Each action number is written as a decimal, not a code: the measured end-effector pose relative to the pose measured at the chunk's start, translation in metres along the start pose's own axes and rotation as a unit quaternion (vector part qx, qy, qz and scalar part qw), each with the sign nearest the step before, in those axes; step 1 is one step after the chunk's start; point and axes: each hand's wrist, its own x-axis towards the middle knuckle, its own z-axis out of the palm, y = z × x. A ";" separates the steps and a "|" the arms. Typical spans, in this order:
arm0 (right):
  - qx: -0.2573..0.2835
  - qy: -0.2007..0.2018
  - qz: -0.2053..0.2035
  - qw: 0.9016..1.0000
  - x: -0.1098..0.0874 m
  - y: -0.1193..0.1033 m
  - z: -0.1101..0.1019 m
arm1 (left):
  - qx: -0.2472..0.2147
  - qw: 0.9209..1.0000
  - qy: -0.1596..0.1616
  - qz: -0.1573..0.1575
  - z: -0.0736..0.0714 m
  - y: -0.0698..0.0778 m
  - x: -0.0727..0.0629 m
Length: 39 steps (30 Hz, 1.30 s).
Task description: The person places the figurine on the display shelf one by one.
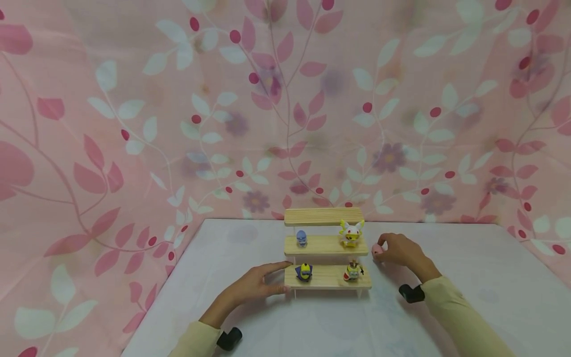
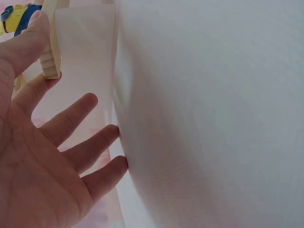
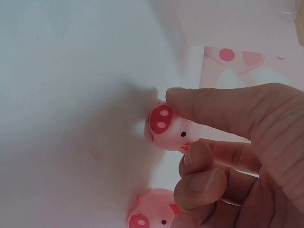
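My right hand pinches a small pink pig figurine between thumb and fingers, close over the white table to the right of a tiered wooden display shelf. A second pink pig figurine sits beside it, partly hidden by my curled fingers in the right wrist view. My left hand holds the left end of the lowest board, thumb at its front edge and index finger at its back edge. The other left fingers spread out beneath, their tips near the tabletop.
The lowest board carries a yellow-and-blue figurine and a crowned figurine. On the middle board stand a blue figurine and a white figurine with yellow ears. Behind the table hangs a pink floral cloth.
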 end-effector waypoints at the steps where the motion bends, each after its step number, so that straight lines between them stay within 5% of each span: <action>1: 0.000 0.001 0.000 1.000 0.000 0.001 0.000 | 0.000 1.000 0.000 0.000 0.000 0.000 0.000; 11: -0.001 0.023 -0.009 1.000 -0.005 0.001 -0.001 | 0.000 1.000 0.004 0.001 0.000 0.001 0.000; 39: -0.006 0.095 -0.029 0.995 -0.049 -0.027 -0.045 | -0.003 1.000 -0.002 0.005 0.000 -0.001 0.000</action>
